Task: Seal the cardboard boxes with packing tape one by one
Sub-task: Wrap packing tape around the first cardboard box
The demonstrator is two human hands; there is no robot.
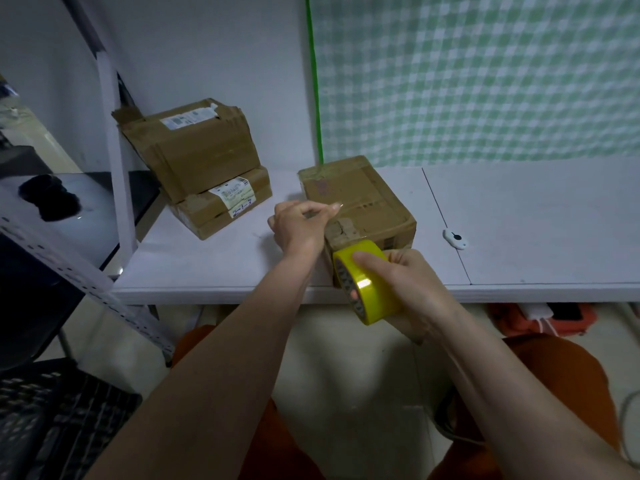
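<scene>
The right hand (412,289) grips a yellow packing tape roll (369,282) at the table's near edge. The left hand (299,225) pinches the clear tape end over the near cardboard box (360,202) on the white table (519,230). Two stacked boxes (204,168) sit far left; a small white cutter (455,239) lies right.

Only one view is given. It is taken from the person's head and is pointed forward and down. The white bench (207,268) is seen close up across the middle of the frame. The wall is seen at the top, and the floor and both arms at the bottom.
</scene>
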